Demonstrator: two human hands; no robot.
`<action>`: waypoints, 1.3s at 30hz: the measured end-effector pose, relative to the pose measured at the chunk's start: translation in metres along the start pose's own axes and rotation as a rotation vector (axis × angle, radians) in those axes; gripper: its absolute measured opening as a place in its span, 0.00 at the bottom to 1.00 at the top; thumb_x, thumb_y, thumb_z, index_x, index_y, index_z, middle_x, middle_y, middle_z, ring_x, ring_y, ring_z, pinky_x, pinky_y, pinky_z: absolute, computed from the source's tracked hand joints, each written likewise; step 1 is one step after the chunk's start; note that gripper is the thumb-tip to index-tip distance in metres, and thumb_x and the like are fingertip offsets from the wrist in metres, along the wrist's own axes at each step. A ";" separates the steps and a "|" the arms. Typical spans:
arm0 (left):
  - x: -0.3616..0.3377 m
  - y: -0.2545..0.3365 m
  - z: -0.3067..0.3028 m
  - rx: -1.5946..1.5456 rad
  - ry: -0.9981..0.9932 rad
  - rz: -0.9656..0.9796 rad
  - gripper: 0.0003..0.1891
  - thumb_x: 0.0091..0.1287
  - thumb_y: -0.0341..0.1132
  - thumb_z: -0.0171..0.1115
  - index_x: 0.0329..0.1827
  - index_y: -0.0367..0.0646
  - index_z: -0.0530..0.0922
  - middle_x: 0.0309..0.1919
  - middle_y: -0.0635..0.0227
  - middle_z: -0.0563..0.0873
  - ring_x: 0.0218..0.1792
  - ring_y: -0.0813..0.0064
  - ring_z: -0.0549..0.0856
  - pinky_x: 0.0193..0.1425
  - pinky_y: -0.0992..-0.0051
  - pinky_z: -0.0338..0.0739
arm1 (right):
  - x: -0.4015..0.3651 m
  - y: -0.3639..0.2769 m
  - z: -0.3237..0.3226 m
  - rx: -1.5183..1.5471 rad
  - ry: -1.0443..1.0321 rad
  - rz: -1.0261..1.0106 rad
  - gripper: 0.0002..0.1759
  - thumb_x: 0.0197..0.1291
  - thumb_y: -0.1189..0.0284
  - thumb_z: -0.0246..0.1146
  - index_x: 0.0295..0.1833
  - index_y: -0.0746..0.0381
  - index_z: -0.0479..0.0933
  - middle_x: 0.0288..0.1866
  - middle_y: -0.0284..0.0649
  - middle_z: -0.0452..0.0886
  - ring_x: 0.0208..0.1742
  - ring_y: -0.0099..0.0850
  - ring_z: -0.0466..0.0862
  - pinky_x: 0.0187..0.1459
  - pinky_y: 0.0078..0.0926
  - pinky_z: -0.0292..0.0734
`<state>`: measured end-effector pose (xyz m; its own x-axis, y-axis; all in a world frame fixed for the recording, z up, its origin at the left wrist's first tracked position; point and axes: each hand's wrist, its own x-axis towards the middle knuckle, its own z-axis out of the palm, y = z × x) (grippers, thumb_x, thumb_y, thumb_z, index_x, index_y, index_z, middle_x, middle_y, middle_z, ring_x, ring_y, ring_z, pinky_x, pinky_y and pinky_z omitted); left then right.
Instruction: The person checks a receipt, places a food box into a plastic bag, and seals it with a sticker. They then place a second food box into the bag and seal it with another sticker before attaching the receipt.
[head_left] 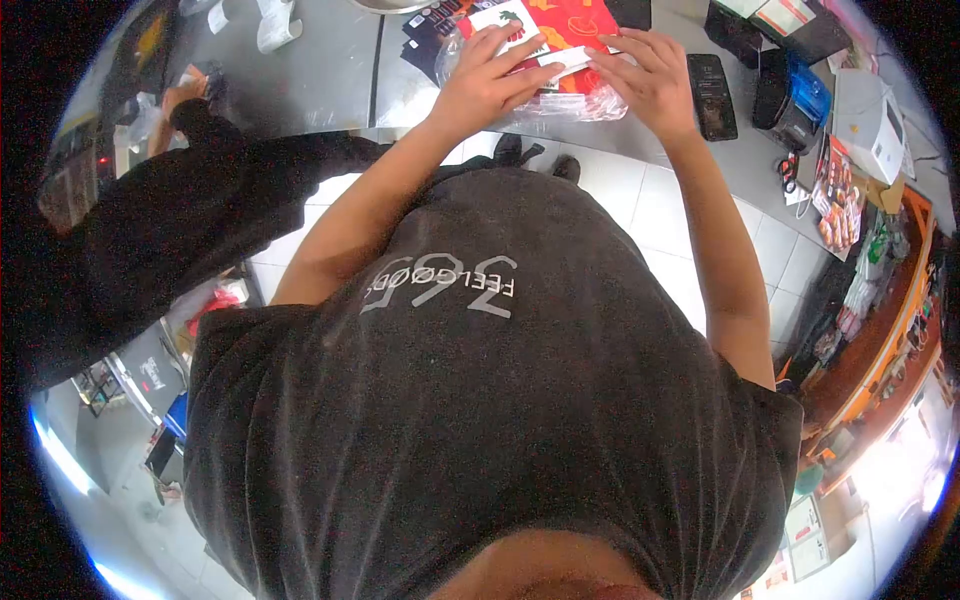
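On the grey table at the top lies a red and orange printed packet [570, 22] with a white panel, clear plastic wrap [590, 105] around its lower edge. My left hand [490, 80] rests on the packet's left side, fingers apart and pointing right. My right hand [648, 82] is at its right side, fingertips on a narrow white strip [572, 60] that runs between both hands. Dark printed cards [422, 45] stick out from under the wrap beside my left hand.
A black phone [712, 98] lies right of my right hand. Farther right are a blue and black device [800, 100], a white box-shaped machine [870, 125] and printed leaflets [838, 190]. Paper slips [278, 25] lie at upper left. A co-worker's dark sleeve [200, 190] reaches in from the left.
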<state>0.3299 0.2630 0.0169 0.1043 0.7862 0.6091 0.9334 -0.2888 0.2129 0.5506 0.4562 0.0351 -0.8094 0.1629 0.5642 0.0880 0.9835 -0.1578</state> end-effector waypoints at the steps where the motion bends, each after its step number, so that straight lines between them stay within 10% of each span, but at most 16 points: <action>1: 0.000 0.000 0.000 -0.004 0.010 -0.006 0.22 0.60 0.38 0.79 0.60 0.64 0.90 0.69 0.70 0.84 0.70 0.55 0.79 0.73 0.51 0.73 | 0.001 0.000 0.001 0.016 0.013 -0.005 0.18 0.57 0.62 0.74 0.55 0.40 0.91 0.56 0.28 0.86 0.64 0.36 0.82 0.68 0.44 0.73; 8: 0.014 0.024 0.011 -0.029 0.210 -0.227 0.09 0.59 0.41 0.82 0.41 0.54 0.94 0.50 0.73 0.93 0.63 0.62 0.85 0.72 0.51 0.73 | 0.016 -0.006 0.006 0.145 0.024 -0.093 0.12 0.59 0.64 0.74 0.49 0.49 0.89 0.55 0.30 0.87 0.63 0.36 0.83 0.66 0.43 0.76; 27: 0.008 0.042 0.002 0.158 0.009 -0.329 0.19 0.62 0.44 0.80 0.56 0.55 0.89 0.59 0.75 0.90 0.71 0.62 0.80 0.79 0.37 0.60 | 0.011 0.007 0.002 0.338 -0.077 0.016 0.11 0.62 0.64 0.73 0.48 0.56 0.90 0.53 0.35 0.90 0.59 0.37 0.87 0.65 0.39 0.78; 31: -0.001 0.057 -0.033 0.094 -0.019 -0.413 0.25 0.64 0.43 0.78 0.65 0.54 0.84 0.73 0.65 0.80 0.78 0.54 0.72 0.81 0.38 0.58 | -0.030 0.021 -0.034 0.098 0.140 0.300 0.13 0.62 0.63 0.74 0.50 0.56 0.89 0.50 0.39 0.88 0.54 0.42 0.85 0.60 0.44 0.76; 39: -0.055 0.056 -0.083 0.065 0.149 -0.772 0.20 0.69 0.38 0.75 0.63 0.51 0.84 0.65 0.63 0.86 0.76 0.51 0.75 0.79 0.50 0.67 | -0.160 0.048 -0.055 -0.397 -0.085 0.693 0.18 0.70 0.52 0.68 0.57 0.49 0.89 0.48 0.36 0.81 0.55 0.41 0.79 0.59 0.45 0.72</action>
<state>0.3479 0.1589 0.0586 -0.6242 0.6689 0.4038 0.7417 0.3449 0.5752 0.7163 0.4814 -0.0177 -0.5349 0.7559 0.3775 0.7737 0.6178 -0.1408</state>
